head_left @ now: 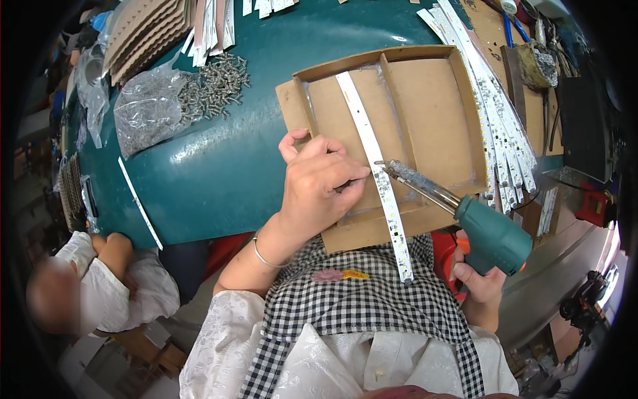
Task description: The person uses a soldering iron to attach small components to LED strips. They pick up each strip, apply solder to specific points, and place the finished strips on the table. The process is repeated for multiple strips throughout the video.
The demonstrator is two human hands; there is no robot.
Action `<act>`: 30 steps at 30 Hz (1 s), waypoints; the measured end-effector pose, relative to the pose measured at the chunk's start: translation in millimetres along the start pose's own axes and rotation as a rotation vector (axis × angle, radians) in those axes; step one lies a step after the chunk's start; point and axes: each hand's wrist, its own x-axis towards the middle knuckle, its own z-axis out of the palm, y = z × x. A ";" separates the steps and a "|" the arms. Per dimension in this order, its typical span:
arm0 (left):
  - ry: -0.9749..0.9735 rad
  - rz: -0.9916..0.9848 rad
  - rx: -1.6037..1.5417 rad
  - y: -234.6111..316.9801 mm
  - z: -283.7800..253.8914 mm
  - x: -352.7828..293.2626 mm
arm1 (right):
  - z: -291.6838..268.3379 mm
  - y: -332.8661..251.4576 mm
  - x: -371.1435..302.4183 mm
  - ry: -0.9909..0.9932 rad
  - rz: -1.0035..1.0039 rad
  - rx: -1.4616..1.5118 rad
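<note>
“Two hands were at work. What did the right hand (480, 282) have?”

“It gripped a green soldering gun (495, 236) by the handle, the tip at the middle of a white circuit strip (364, 126).”

“Where was that strip?”

“Across the left compartment of a cardboard tray (428, 86), its lower end reaching past the near edge, over the checked apron (345, 299).”

“And the left hand (318, 183)?”

“Thumb and forefinger were drawn in just beside the strip, near the tip. I couldn't tell whether they pinched anything.”

“What lay around?”

“On the green surface (226, 153), small metal parts (224, 83) were heaped beside a plastic bag (149, 110). More strips (495, 123) fanned out right of the tray.”
</note>
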 end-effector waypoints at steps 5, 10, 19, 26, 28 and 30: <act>0.024 0.004 -0.015 -1.4 2.8 -0.7 | 6.6 -3.5 1.7 0.063 0.027 0.036; 0.015 0.004 -0.007 -1.6 1.4 -0.6 | -1.8 3.4 -3.8 0.015 0.032 0.020; 0.036 0.012 -0.020 -4.2 5.6 -2.1 | 7.4 0.1 3.7 0.080 0.057 -0.001; 0.049 0.007 -0.033 -3.8 5.3 -2.1 | -3.4 7.6 -2.5 0.043 0.014 0.117; 0.050 0.012 -0.031 -4.6 5.6 -1.8 | -4.2 7.2 -3.4 0.042 0.036 0.149; 0.048 0.014 -0.030 -4.6 5.6 -2.0 | -3.0 4.4 -3.3 0.069 0.099 0.113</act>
